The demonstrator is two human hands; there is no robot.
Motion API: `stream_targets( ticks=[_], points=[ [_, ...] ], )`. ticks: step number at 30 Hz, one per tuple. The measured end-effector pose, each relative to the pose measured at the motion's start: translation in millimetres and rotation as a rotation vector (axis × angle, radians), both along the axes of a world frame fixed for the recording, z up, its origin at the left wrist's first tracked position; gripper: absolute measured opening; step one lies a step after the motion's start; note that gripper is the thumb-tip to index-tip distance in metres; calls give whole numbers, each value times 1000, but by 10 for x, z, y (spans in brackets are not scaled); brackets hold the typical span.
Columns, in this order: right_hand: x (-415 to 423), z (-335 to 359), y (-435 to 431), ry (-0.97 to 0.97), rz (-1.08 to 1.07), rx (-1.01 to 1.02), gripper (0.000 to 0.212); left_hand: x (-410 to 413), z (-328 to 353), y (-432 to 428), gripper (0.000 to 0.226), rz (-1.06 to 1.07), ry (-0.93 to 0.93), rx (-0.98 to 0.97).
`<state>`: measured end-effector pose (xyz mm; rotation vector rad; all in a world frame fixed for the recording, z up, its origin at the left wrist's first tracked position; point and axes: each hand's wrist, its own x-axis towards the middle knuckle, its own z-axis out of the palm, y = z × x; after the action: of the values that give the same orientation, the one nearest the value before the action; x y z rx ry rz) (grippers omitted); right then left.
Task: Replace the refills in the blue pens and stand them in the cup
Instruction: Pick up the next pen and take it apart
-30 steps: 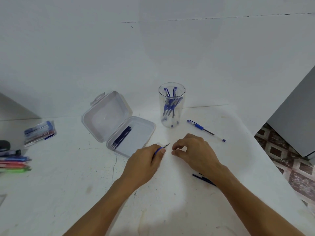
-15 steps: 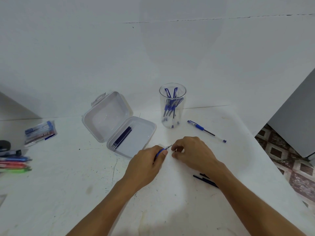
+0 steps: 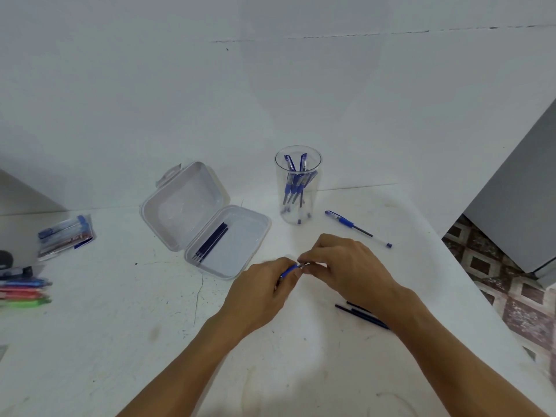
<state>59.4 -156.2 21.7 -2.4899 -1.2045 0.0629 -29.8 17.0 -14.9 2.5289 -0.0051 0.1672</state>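
My left hand [image 3: 261, 291] grips a blue pen [image 3: 289, 270] by its barrel above the table, tip pointing right. My right hand [image 3: 346, 269] pinches the pen's tip end, the fingers of both hands almost meeting. A clear cup [image 3: 298, 185] stands behind them with several blue pens upright in it. One more blue pen [image 3: 356, 228] lies flat to the cup's right. An open plastic box [image 3: 249, 254] at the centre left holds several dark refills [image 3: 212, 243]. Loose dark refills [image 3: 365, 316] lie under my right wrist.
A packet of pens [image 3: 64, 234] and coloured markers [image 3: 24, 291] lie at the table's left edge. The table's right edge [image 3: 469, 284] drops to a tiled floor [image 3: 493, 281], with a grey cabinet [image 3: 523, 212] beyond. A white wall rises behind the cup.
My right hand has moved left and closed onto the pen's tip, which stood free a second ago. My left hand holds the pen in nearly the same place.
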Motion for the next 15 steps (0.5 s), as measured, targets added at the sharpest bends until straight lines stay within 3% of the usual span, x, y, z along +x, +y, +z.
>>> stream_targets(
  ticks=[4, 8, 15],
  points=[
    [-27, -22, -120, -80, 32, 68, 17, -31, 27, -21, 25, -42, -30, 51],
    [26, -19, -377, -166, -74, 138, 13, -81, 5, 42, 26, -45, -66, 108],
    [85, 30, -903, 5, -368, 324, 11, -164, -10, 147, 40, 1, -106, 135]
  ],
)
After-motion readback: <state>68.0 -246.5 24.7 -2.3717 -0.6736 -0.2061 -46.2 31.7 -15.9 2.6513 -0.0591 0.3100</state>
